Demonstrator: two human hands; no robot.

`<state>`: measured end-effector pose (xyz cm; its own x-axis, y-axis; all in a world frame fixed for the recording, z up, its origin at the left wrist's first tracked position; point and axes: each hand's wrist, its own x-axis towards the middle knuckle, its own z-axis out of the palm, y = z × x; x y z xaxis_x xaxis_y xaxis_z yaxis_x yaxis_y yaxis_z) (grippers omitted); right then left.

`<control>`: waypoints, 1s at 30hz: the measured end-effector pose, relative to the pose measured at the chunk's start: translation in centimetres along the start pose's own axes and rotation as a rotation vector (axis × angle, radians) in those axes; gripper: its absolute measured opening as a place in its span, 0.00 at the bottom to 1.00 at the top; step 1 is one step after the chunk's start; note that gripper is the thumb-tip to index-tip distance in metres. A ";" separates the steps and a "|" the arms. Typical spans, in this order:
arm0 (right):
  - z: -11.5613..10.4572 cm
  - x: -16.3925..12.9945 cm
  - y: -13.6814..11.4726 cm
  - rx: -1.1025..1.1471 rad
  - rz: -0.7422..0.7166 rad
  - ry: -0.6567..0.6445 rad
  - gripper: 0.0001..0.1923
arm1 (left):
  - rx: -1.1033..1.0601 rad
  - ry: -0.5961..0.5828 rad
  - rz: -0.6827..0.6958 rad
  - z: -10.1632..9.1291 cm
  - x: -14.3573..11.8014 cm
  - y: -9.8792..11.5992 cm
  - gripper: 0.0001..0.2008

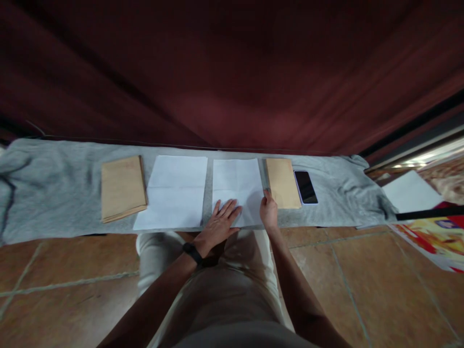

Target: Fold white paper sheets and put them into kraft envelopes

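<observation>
A white sheet of paper [237, 176] with faint crease lines lies flat in front of me. My left hand [222, 221] rests palm down on its lower left part, fingers spread. At the sheet's right edge, my right hand [268, 212] is closed with the thumb side up; a small dark tip shows above the fingers, too small to name. Just beyond that hand lies a stack of brown envelopes [284, 183]. To the left are more white sheets [177, 188], creased across the middle.
A second brown paper stack [122, 188] lies far left. A phone [306, 187] sits right of the envelopes. Grey cloth [337, 188] covers the narrow table, with a dark red curtain [224, 77] behind. A white sheet [412, 192] and a colourful printed package [435, 237] are at the far right.
</observation>
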<state>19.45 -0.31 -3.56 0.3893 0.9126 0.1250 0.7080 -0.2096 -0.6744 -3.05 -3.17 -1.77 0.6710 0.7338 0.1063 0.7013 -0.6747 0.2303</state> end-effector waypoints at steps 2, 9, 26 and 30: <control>0.0 0.1 -0.1 -0.008 -0.001 -0.008 0.22 | 0.002 0.002 -0.001 -0.2 -0.1 -0.2 0.33; -0.4 -1.4 -0.6 -0.116 -0.225 0.037 0.24 | 0.008 -0.015 0.001 -1.1 -0.7 -0.7 0.27; -2.8 -6.3 -0.7 -0.113 -0.665 -0.372 0.24 | 0.003 0.001 0.012 -2.1 -2.0 -0.7 0.27; -4.2 -6.4 0.1 -0.154 -0.680 -0.417 0.31 | -0.001 0.006 -0.003 -1.8 -2.2 -0.8 0.26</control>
<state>19.49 -7.63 -1.42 -0.3856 0.9069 0.1697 0.7953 0.4199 -0.4373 -5.49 -4.10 -0.43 0.6675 0.7362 0.1118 0.7030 -0.6725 0.2314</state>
